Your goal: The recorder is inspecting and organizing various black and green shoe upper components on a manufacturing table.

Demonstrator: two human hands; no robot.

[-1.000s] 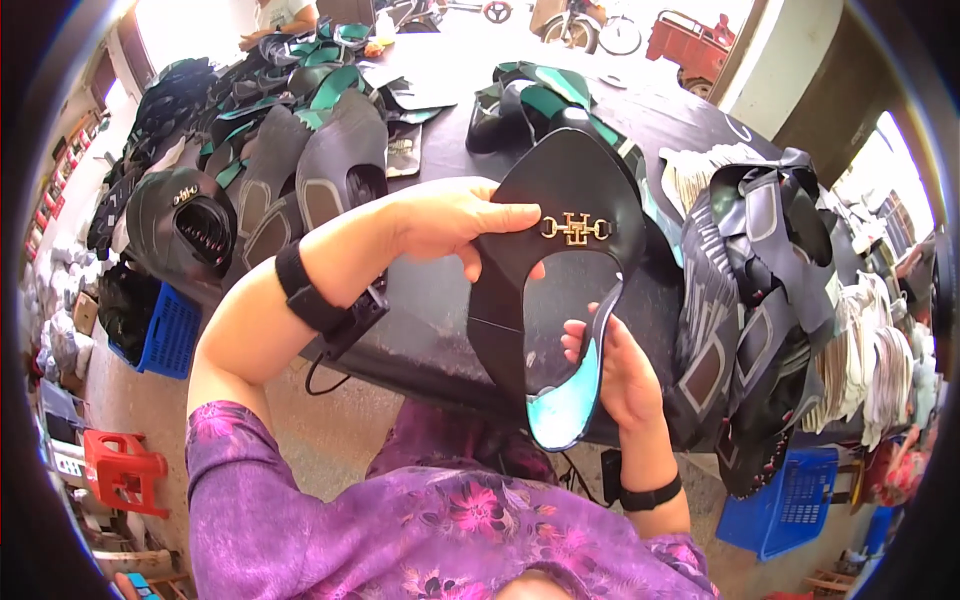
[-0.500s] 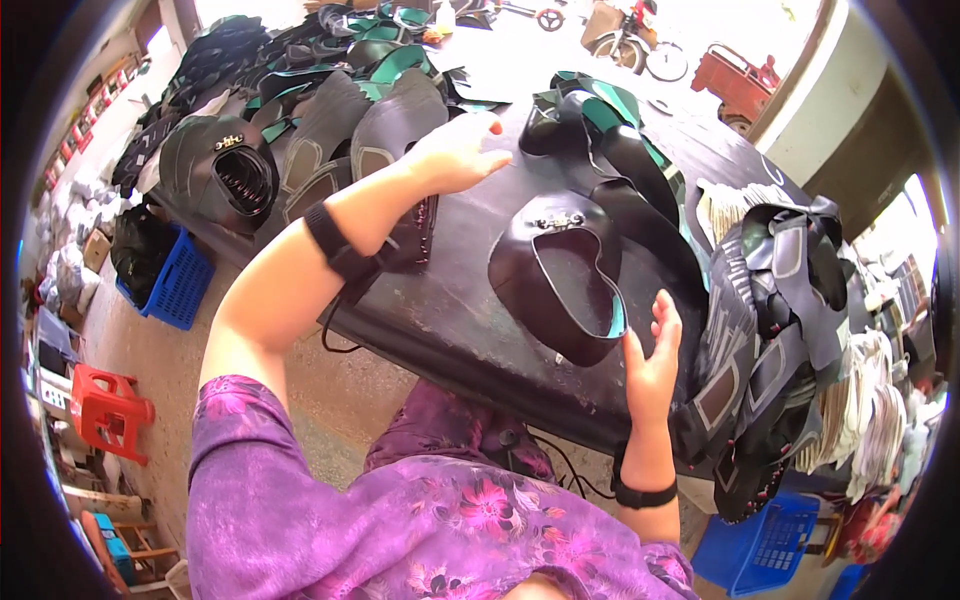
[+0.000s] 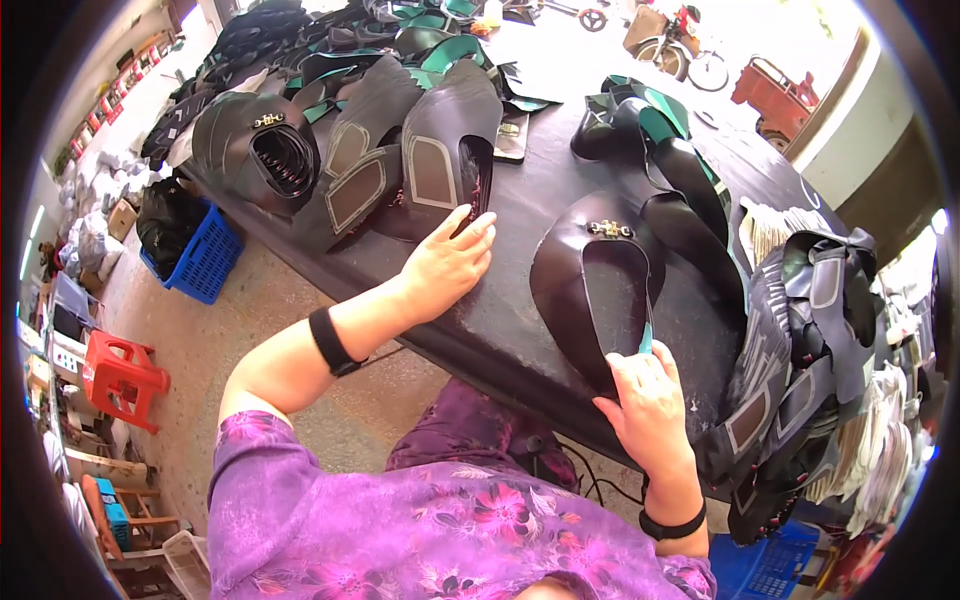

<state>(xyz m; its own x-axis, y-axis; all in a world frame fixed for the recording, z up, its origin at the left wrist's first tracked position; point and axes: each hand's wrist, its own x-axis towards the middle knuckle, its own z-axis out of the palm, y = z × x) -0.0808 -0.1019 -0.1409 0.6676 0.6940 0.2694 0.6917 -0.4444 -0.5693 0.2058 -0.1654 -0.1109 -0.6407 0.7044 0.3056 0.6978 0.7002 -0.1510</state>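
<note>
A black shoe upper [image 3: 562, 285] with a gold metal ornament lies on the black-covered table in front of me. My right hand [image 3: 645, 405] pinches its near end, where a bit of teal lining shows. To the left, my left hand [image 3: 445, 265] is open, its fingers stretched out at the near edge of a stack of dark upper pieces [image 3: 452, 115] with grey-outlined patches. Farther left sits a nested stack of ornamented black uppers [image 3: 222, 145]. A row of black uppers with teal lining [image 3: 690, 200] trails back behind the one in my right hand.
Dark pieces [image 3: 755, 345] and pale layered material [image 3: 865, 430] pile along the table's right side. More uppers heap at the far left. Blue crates [image 3: 205, 262] stand on the floor on both sides, with a red stool [image 3: 125, 375] at left.
My left hand has come down and nearer to the patched stack. My right hand has closed on the ornamented upper's near end, and that upper's opening has straightened.
</note>
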